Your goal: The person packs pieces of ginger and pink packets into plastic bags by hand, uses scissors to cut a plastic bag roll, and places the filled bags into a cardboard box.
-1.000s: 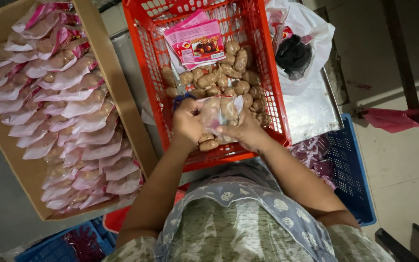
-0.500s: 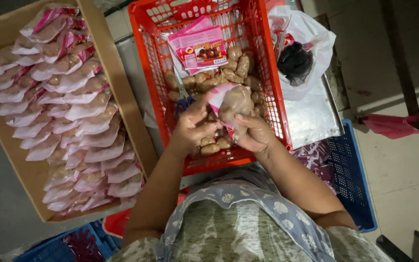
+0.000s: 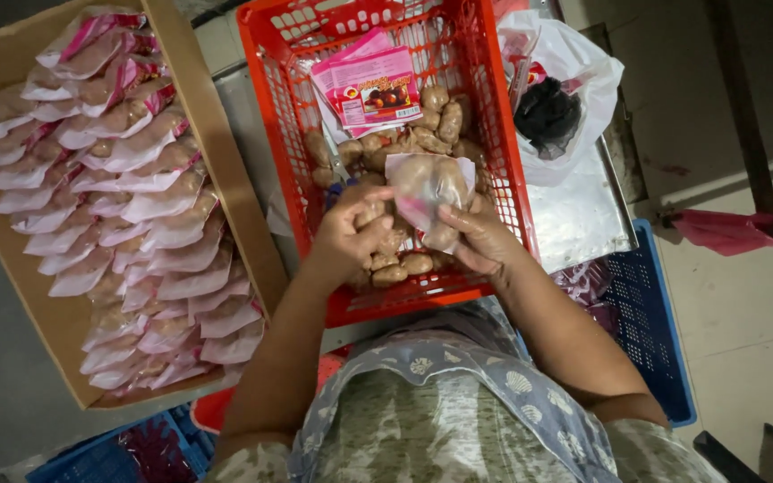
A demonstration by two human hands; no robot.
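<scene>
1. Nearest the camera, at six o'clock, is the person's own front: a pale patterned garment with a blue shell-print bib, both forearms reaching up toward twelve.
2. The left hand (image 3: 351, 237) sits over the near part of the red basket (image 3: 266, 107); its fingers are curled narrow around one small brown lump, beside the bag's left edge at about nine o'clock of it.
3. The right hand (image 3: 485, 241) grips the clear plastic bag (image 3: 427, 192) from below, at the bag's five o'clock, fingers pinched on its lower corner.
4. The bag is thin, glossy and crumpled, held tilted above the basket's middle, with several brown lumps showing through it.
5. Under the hands the loose brown lumps (image 3: 404, 264) lie heaped in the basket; they are rounded, knobbly and matt.
6. The basket is hard plastic with an open grid wall; pink printed labels (image 3: 373, 89) lie flat at its far end, toward twelve o'clock.
7. At nine o'clock a shallow cardboard box (image 3: 208, 170) holds overlapping rows of filled bags (image 3: 127, 197), clear with pink tops.
8. At two o'clock a white plastic bag (image 3: 574, 80) gapes around something dark, resting on a dull metal counter (image 3: 579, 224).
9. A blue crate (image 3: 646, 322) stands at four o'clock; beyond it is bare, pale concrete floor (image 3: 744, 331).
</scene>
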